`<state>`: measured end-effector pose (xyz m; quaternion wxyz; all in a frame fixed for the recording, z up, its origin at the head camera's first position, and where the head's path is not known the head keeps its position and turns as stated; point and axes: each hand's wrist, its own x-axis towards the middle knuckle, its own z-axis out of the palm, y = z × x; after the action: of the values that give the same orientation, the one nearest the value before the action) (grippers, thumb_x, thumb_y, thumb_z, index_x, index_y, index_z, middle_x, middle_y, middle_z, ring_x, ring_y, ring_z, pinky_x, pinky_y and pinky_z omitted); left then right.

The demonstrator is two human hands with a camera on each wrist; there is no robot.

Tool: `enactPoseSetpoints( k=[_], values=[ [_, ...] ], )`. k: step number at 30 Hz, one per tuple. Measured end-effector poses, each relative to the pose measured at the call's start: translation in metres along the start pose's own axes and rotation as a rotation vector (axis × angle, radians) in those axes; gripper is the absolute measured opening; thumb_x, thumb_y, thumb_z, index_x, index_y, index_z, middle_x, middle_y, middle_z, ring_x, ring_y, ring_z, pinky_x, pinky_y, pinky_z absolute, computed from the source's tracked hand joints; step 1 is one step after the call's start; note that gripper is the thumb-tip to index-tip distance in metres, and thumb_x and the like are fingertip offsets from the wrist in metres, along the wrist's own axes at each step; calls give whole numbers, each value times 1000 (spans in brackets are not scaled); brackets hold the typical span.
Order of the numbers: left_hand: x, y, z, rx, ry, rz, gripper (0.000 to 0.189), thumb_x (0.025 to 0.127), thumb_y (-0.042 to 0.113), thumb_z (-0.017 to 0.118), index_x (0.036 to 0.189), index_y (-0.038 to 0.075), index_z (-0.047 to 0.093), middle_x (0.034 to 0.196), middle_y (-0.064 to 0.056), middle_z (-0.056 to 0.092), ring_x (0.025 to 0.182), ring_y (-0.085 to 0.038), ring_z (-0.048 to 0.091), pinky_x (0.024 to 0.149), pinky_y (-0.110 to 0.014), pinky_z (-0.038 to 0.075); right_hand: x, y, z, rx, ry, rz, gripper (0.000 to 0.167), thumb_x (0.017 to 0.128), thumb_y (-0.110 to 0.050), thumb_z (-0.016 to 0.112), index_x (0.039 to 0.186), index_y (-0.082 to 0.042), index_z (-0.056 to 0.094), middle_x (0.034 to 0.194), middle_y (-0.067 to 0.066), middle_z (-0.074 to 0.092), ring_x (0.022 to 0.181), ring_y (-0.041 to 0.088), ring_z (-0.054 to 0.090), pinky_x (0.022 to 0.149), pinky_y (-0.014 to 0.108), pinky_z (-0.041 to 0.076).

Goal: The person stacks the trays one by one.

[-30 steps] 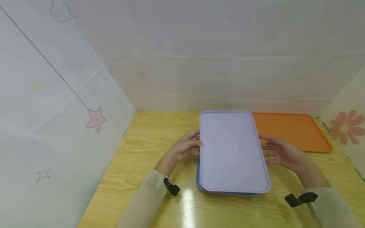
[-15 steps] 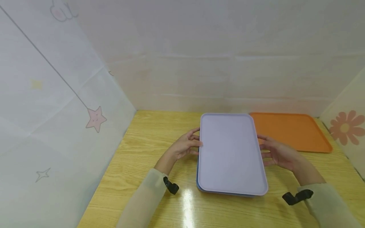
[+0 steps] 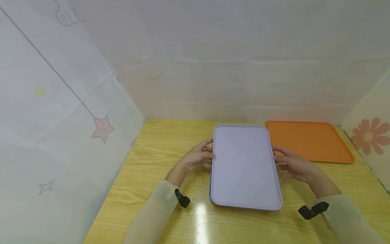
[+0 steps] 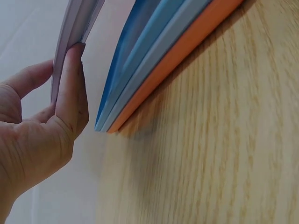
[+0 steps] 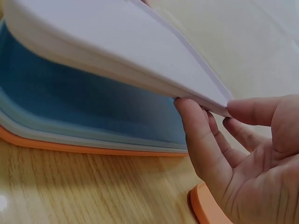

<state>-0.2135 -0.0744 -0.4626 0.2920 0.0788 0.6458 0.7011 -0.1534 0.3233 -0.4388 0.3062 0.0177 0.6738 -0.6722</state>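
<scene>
A lavender rectangular tray is held by its two long sides above a stack of trays. My left hand pinches its left rim, thumb on top and fingers beneath. On the opposite rim, my right hand grips the same way, fingertips under the edge in the right wrist view. Below lies a blue tray, with a gap between it and the lavender one. Under the blue tray are a pale grey tray and an orange tray, resting on the table. From the head, the lavender tray hides nearly all the stack.
A separate orange tray lies flat at the back right of the wooden table, close to my right hand. Pale cloth walls with printed drawings stand behind and on both sides.
The lavender tray has shifted slightly left and toward me, covering more of the blue tray. My right hand moved left with it, while my left hand stayed nearly in place.
</scene>
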Motion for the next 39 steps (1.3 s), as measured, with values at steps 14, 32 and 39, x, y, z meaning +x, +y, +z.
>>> enactPoseSetpoints(
  k=[14,32,39],
  values=[
    [4,-10,-2,26,26,-32,81,92,-2,69,159,22,33,121,-15,53,103,-26,62,77,-43,63,7,7,1,-2,10,18,65,108,-28,51,160,-16,14,106,8,58,93,23,62,81,43,60],
    [9,-16,-6,35,62,-76,79,91,0,72,158,22,36,115,-11,51,98,-24,61,75,-41,64,20,17,4,-3,43,22,65,107,-24,53,159,-12,17,101,7,59,90,22,60,79,44,61],
    [10,-17,-9,56,81,-77,79,90,-2,72,158,20,37,107,-9,53,94,-23,61,74,-41,64,25,18,7,-13,61,29,65,106,-22,53,160,-12,17,101,7,60,90,23,61,79,45,61]
  ],
)
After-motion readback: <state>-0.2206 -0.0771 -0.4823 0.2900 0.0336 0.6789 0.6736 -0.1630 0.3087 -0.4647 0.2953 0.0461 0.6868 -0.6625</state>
